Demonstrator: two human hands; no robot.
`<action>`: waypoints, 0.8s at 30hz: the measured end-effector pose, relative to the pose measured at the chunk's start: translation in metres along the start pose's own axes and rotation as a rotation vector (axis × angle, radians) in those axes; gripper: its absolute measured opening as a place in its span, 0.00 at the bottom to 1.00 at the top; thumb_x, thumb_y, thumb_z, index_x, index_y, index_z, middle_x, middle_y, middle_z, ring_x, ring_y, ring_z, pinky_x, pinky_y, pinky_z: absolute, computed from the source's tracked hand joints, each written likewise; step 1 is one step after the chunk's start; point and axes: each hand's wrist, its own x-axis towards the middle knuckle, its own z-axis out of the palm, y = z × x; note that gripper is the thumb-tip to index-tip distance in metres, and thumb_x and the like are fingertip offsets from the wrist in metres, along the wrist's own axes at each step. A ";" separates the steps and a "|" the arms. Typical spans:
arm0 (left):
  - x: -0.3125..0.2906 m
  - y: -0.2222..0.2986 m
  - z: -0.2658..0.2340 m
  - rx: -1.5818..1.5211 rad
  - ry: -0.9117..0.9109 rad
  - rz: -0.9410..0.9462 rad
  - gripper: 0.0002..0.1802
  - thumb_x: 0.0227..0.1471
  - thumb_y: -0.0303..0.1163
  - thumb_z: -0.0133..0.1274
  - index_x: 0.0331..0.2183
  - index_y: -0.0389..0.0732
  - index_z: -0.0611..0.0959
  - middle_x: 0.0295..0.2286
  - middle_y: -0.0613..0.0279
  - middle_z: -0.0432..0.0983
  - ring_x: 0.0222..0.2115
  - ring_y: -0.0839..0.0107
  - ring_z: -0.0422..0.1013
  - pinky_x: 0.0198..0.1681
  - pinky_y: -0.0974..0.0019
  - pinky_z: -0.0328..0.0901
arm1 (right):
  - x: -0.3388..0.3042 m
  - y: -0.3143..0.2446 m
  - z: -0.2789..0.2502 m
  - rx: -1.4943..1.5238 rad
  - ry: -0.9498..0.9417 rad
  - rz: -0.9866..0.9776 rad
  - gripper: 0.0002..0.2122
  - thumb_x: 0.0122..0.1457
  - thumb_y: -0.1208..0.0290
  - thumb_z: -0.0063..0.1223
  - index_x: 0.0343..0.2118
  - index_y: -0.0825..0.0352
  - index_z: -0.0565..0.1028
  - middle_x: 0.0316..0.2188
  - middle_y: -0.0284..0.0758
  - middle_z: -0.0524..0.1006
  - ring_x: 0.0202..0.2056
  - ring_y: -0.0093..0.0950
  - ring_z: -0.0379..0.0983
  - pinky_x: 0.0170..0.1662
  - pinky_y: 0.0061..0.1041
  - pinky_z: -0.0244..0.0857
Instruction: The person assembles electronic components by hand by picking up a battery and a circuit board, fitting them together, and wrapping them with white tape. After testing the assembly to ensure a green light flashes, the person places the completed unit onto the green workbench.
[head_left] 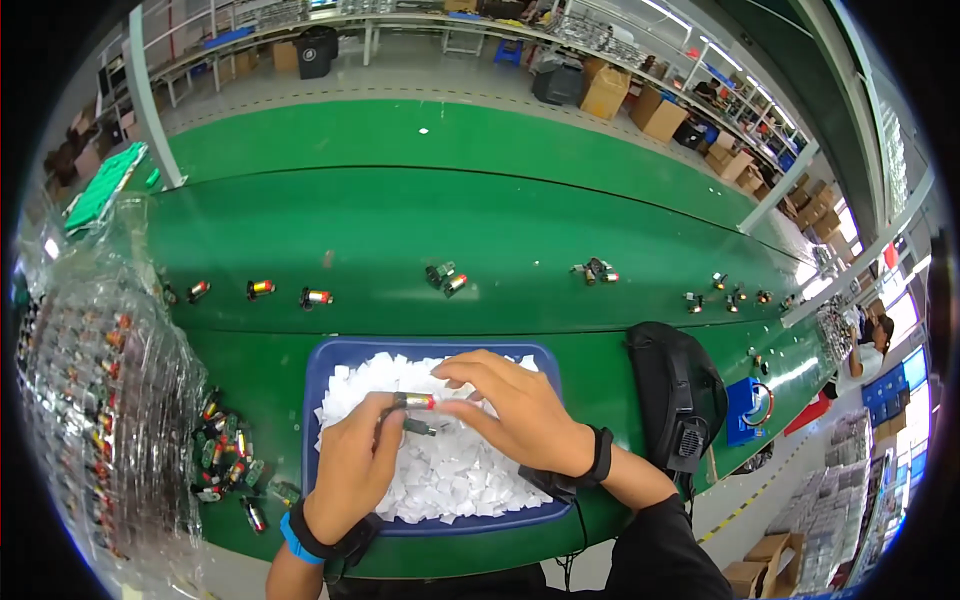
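Pinching motor part (pixel 415 401) above blue tray (pixel 450 347), R hand (pixel 520 415) unloaded

L hand (pixel 355 455) grips motor part betw. thumb & fingers, over mid of tray; red end pts right, green board (pixel 422 428) hangs below, prob. attached. R hand spread, holding nothing I can make out; thumb tip right by red end, contact: can't tell.

Looks like two-handed close handling. To do it well I'd keep L pinch on the body, off the board, bring R thumb & forefinger in along the axis, light pressure, no twist. Stay low over tray: white scraps (pixel 460 485) should cushion a drop.

Room: best way out is past tray's far rim, green bench (pixel 590 380) up to loose motors (pixel 318 298). L of tray: motor pile (pixel 225 455), then plastic-wrapped stack (pixel 105 400); tight, no low sweeps. R of tray: black case (pixel 680 400), so I'd mind the elbow. Wrist module (pixel 548 484) at tray's near R corner could snag rim. Bench edge close below tray; little slack.
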 end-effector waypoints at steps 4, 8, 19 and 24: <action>0.005 0.004 0.005 0.032 -0.004 0.056 0.08 0.59 0.28 0.56 0.41 0.39 0.79 0.25 0.53 0.79 0.20 0.61 0.76 0.23 0.63 0.66 | 0.004 -0.005 0.001 0.066 -0.052 -0.042 0.13 0.56 0.75 0.66 0.44 0.66 0.79 0.36 0.36 0.82 0.32 0.34 0.79 0.33 0.28 0.73; 0.011 0.011 0.006 0.046 0.024 0.098 0.10 0.57 0.26 0.57 0.42 0.40 0.77 0.23 0.59 0.79 0.18 0.69 0.73 0.21 0.67 0.64 | 0.007 0.003 -0.005 0.034 -0.075 -0.115 0.14 0.50 0.79 0.70 0.40 0.68 0.81 0.38 0.39 0.81 0.36 0.31 0.79 0.38 0.24 0.73; 0.005 0.003 0.007 -0.546 -0.151 0.014 0.05 0.59 0.24 0.51 0.39 0.37 0.74 0.47 0.53 0.77 0.45 0.66 0.73 0.47 0.64 0.67 | 0.002 0.012 -0.004 0.310 -0.158 0.038 0.14 0.41 0.86 0.70 0.32 0.66 0.81 0.33 0.34 0.78 0.39 0.31 0.77 0.41 0.30 0.71; 0.016 -0.008 -0.010 -1.048 -0.409 -0.286 0.09 0.62 0.28 0.47 0.42 0.36 0.77 0.52 0.51 0.74 0.53 0.64 0.68 0.57 0.58 0.61 | 0.004 0.002 -0.007 0.112 -0.128 -0.244 0.14 0.38 0.83 0.72 0.30 0.65 0.81 0.33 0.33 0.78 0.39 0.32 0.75 0.40 0.29 0.72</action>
